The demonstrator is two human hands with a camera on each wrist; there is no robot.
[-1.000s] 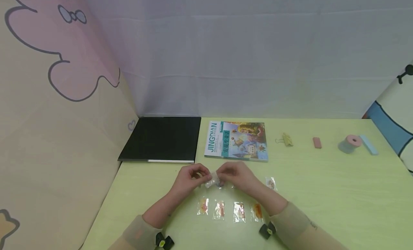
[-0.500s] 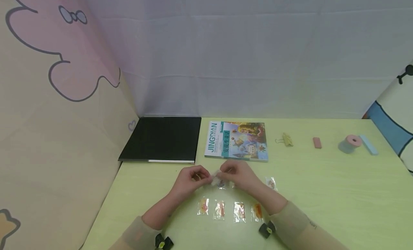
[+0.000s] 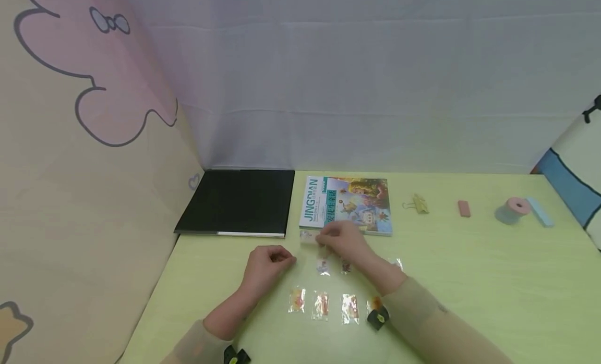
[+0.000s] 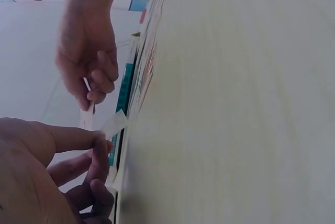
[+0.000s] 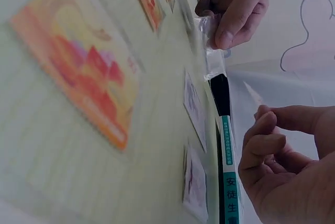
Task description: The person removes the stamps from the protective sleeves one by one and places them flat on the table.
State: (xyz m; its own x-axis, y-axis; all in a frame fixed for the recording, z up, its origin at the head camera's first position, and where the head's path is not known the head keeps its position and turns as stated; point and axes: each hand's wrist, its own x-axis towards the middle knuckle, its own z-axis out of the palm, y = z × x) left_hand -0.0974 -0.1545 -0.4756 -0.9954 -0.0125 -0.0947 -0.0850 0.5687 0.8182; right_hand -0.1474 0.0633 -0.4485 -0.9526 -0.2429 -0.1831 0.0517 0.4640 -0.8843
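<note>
In the right hand [image 3: 345, 242], thumb and fingertips pinch a small pale stamp [image 3: 307, 236], raised in front of the book and seen nearly edge-on in the right wrist view. My left hand [image 3: 267, 265] pinches a small clear plastic sleeve [image 5: 213, 51], which also shows as a see-through flap in the left wrist view. Stamp and sleeve are apart. Below the hands, several stamps in clear sleeves lie in two rows, among them a purplish stamp [image 3: 323, 266] and an orange stamp [image 3: 297, 300] in the nearer row. The right forearm partly covers the sleeves at right.
A black folder [image 3: 237, 202] lies at the back left, beside a picture book [image 3: 345, 205]. Along the back right are a yellow binder clip [image 3: 420, 204], a pink eraser [image 3: 464, 208], a pink-topped roll [image 3: 512, 211] and a light blue strip [image 3: 540, 213]. Cloth walls border the table.
The hands, earlier together at the sleeve, have parted. The right has drawn the stamp out and up toward the book; the left has moved slightly left with the sleeve.
</note>
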